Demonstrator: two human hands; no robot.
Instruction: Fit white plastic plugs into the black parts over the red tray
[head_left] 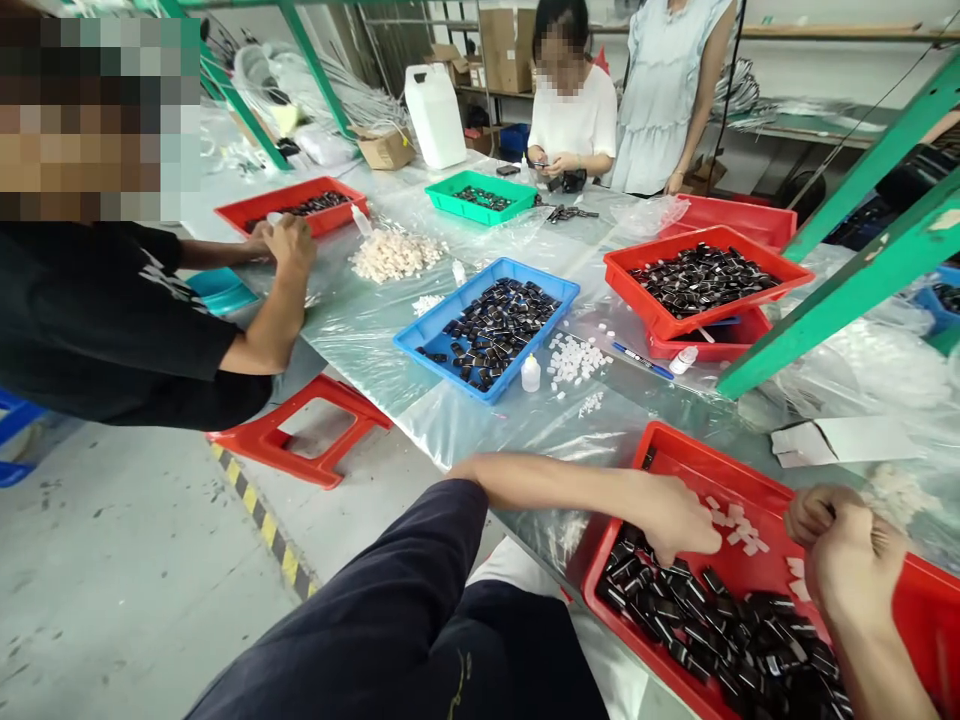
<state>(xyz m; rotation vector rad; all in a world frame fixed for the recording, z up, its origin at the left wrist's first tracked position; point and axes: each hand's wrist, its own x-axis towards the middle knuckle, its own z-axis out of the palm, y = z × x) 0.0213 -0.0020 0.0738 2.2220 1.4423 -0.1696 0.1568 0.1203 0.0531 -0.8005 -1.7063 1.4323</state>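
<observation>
In the head view a red tray [750, 463] lies at the lower right, with a heap of small black parts [742, 630] along its near side. A small cluster of pale, flat pieces [739, 525] rests on the tray's bare floor. My left hand [679, 517] is over the tray, closed, knuckles up, just left of those pale pieces; its fingertips are hidden. Above the tray's right part, my right hand [859, 550] is raised with its fingers curled together. Whatever either hand holds, if anything, cannot be made out.
A blue tray of black parts [403, 340], a dropper bottle [530, 374], white pieces [576, 358] and a blue pen [643, 361] lie ahead. Stacked red trays [622, 275] stand behind a green post [840, 295]. A co-worker [127, 320] works at left; two people are across the table.
</observation>
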